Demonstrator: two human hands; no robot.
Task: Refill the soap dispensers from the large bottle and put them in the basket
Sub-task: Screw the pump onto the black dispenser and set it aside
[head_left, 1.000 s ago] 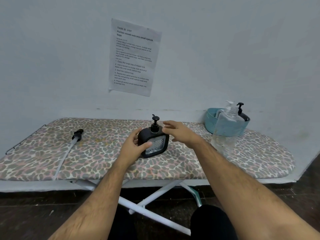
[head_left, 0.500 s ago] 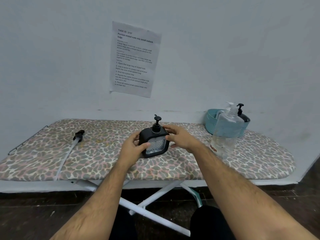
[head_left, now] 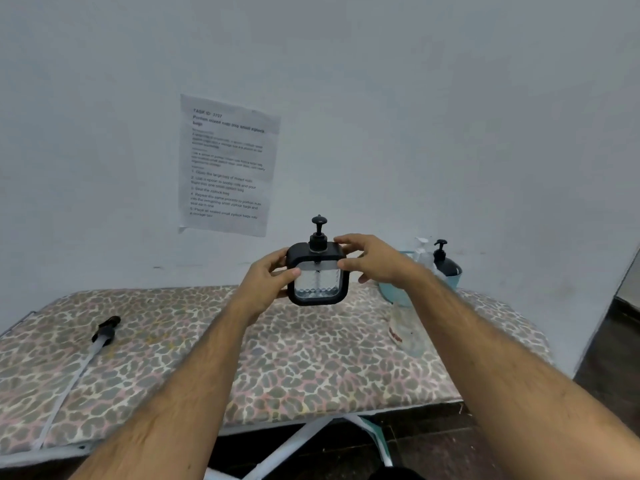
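A square black soap dispenser (head_left: 318, 282) with a clear textured front and a black pump is held up above the ironing board (head_left: 311, 358). My left hand (head_left: 268, 285) grips its left side, thumb on the front. My right hand (head_left: 370, 259) holds its upper right corner. The teal basket (head_left: 453, 280) stands at the board's back right, holding a round black dispenser (head_left: 445, 263) and a clear-pumped one (head_left: 423, 249). The large clear bottle (head_left: 407, 332) stands in front of the basket, mostly hidden by my right forearm.
A loose black pump with a long white tube (head_left: 86, 355) lies on the board's left part. A printed sheet (head_left: 227, 164) is taped to the wall behind. White board legs (head_left: 304, 441) and dark floor show below the front edge.
Both hands have closed on the black dispenser and lifted it off the board; it now hangs higher, in front of the wall. The camera view tilted upward.
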